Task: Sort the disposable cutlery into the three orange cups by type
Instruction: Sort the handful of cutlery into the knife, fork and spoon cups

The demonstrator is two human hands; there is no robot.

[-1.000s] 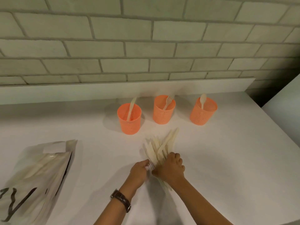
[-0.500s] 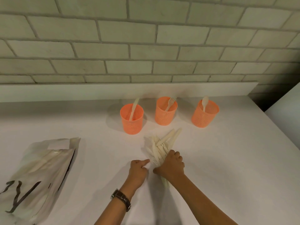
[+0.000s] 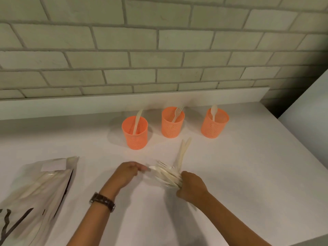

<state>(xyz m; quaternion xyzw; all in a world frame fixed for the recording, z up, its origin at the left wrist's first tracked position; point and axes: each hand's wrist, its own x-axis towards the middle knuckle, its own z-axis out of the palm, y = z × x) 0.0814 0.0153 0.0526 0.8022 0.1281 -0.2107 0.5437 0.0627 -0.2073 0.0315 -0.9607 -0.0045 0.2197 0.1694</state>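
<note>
A white table [image 3: 248, 174] runs back to a raised white ledge [image 3: 106, 102] under a pale brick wall [image 3: 159, 59]. Its right edge slants from the far right corner down toward the near side.

3 orange perforated plastic cups stand upright in a row near the far edge, well apart from each other. The left cup [image 3: 135, 137] holds 1 cream knife [image 3: 137, 121], the middle cup [image 3: 172, 127] 1 cream fork [image 3: 177, 113], and the right cup [image 3: 213, 127] 1 cream spoon [image 3: 214, 110]. Each piece stands handle down and leans on the rim.

Bare table lies between the cups and the hands, and more to the right as far as the right edge.

The right hand [image 3: 192, 187], fingers curled tight, grips a bundle of cream disposable cutlery [image 3: 168, 176] low over the middle of the table. The bundle fans out from the fist. Most pieces point left, roughly along the near edge. 2 long pieces point toward the far edge, at the gap between the middle and right cups.

The left hand [image 3: 126, 173], fingers curled, has its tips at the fan's leftmost piece. Blur hides whether it pinches it. A brown-strapped wristwatch [image 3: 102, 201] sits on that wrist.

A crumpled translucent plastic bag [image 3: 35, 185] lies toward the near left corner.
</note>
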